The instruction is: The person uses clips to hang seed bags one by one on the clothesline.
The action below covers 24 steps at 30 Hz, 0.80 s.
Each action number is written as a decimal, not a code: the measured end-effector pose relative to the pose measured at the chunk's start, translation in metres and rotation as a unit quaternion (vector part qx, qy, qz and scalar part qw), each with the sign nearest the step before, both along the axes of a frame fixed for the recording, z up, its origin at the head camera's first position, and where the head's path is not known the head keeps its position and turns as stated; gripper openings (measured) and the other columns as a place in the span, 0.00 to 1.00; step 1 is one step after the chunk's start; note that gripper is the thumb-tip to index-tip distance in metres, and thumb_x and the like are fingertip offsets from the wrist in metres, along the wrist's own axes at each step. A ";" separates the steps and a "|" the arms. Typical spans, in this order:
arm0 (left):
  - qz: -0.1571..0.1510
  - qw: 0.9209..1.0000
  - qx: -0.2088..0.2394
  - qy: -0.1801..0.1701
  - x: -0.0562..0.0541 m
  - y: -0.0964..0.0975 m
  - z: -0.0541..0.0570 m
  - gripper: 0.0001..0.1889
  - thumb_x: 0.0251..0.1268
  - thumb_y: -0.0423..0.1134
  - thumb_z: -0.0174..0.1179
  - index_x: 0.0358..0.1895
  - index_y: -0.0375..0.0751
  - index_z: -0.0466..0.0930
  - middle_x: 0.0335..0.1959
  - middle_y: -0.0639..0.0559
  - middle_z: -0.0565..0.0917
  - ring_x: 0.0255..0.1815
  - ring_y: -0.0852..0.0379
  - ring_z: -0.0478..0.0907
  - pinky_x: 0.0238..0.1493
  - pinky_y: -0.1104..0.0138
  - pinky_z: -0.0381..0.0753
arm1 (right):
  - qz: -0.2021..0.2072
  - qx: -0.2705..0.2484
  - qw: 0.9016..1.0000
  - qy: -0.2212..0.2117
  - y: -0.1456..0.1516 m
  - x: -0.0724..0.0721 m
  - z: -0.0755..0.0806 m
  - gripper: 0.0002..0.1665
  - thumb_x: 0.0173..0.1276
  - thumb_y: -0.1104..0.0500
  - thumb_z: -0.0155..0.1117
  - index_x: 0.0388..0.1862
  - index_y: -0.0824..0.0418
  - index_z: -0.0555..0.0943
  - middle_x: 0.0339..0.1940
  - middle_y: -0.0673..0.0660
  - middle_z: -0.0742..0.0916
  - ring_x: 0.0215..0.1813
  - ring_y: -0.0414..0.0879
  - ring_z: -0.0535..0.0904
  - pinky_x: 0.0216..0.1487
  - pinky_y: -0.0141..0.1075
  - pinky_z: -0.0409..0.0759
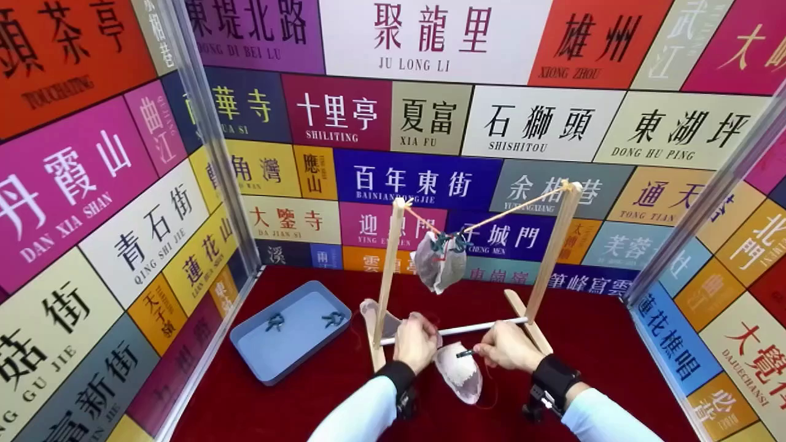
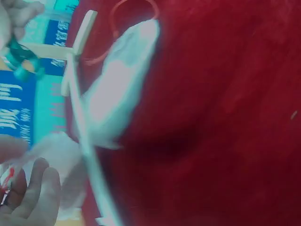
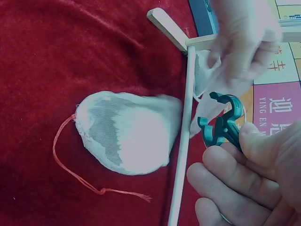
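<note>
My left hand (image 1: 417, 342) grips a white mesh bag (image 2: 63, 157) beside the left wooden post (image 1: 388, 276); my right hand (image 1: 508, 347) pinches a green clip (image 3: 225, 128). From here I judge this clipping-up: the next move calls for bringing clip to bag.

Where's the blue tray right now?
In the head view, the blue tray sits on the red cloth on the left side, just left of the wooden frame, with two green clips inside it.
</note>
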<state>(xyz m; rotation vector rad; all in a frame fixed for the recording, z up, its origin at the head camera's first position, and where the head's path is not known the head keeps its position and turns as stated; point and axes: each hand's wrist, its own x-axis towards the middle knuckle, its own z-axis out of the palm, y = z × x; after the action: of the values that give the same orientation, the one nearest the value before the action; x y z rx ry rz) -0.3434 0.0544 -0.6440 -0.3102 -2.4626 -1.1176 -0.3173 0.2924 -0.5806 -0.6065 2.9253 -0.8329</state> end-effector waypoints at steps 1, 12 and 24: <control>-0.009 1.000 -0.015 0.015 0.000 -0.003 0.007 0.07 0.55 0.28 0.73 0.28 0.45 0.87 0.27 0.52 0.90 0.31 0.49 0.90 0.36 0.61 0.88 | 0.000 0.002 1.000 0.003 -0.001 -0.001 0.002 0.22 0.76 0.61 0.76 0.18 0.55 0.90 0.14 0.53 0.90 0.18 0.32 0.79 0.24 0.27 0.75; -0.092 0.982 -0.163 0.028 0.008 -0.036 0.101 0.05 0.75 0.37 0.71 0.46 0.47 0.95 0.40 0.51 0.96 0.42 0.49 0.94 0.45 0.57 0.94 | 0.019 0.056 0.989 0.135 -0.011 0.002 0.039 0.18 0.71 0.63 0.78 0.20 0.50 0.91 0.15 0.40 0.87 0.24 0.31 0.80 0.63 0.52 0.85; -0.040 0.926 -0.326 0.187 0.006 -0.061 0.193 0.10 0.78 0.46 0.72 0.35 0.49 0.92 0.30 0.53 0.91 0.29 0.51 0.90 0.29 0.59 0.90 | 0.029 -0.007 0.957 0.290 -0.040 -0.015 0.146 0.11 0.74 0.67 0.75 0.29 0.60 0.91 0.26 0.56 0.93 0.22 0.40 0.83 0.29 0.37 0.89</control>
<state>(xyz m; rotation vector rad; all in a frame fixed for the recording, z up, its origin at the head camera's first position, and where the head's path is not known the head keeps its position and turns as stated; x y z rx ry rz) -0.3377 -0.0068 -0.4511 -0.7457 -2.3994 -0.1870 -0.3319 0.2523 -0.4349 -1.0992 3.3854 -0.7759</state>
